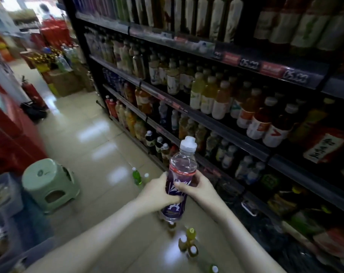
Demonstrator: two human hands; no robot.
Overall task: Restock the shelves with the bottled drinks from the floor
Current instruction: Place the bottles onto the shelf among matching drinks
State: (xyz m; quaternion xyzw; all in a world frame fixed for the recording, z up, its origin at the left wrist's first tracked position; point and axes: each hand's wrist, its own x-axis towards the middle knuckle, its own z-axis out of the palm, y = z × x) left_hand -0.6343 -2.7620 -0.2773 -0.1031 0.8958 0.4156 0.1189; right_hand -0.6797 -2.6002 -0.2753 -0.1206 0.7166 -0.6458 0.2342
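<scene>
Clamped round the purple bottle (182,164), our left grip (159,194) and right grip (199,187) hold it upright, off the floor (100,146), facing the shelves (226,133) (two-handed, we judge, to steady it for slotting in). More bottles (190,234) stand on the floor near the shelves' foot.

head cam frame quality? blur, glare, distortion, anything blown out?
Head view: the bottle, gripped by the left hand and right hand, is fairly sharp; shelves bow from wide-angle distortion and smear toward the right edge; ceiling-light glare patches the floor tiles; far aisle end is blown out and blurred.
</scene>
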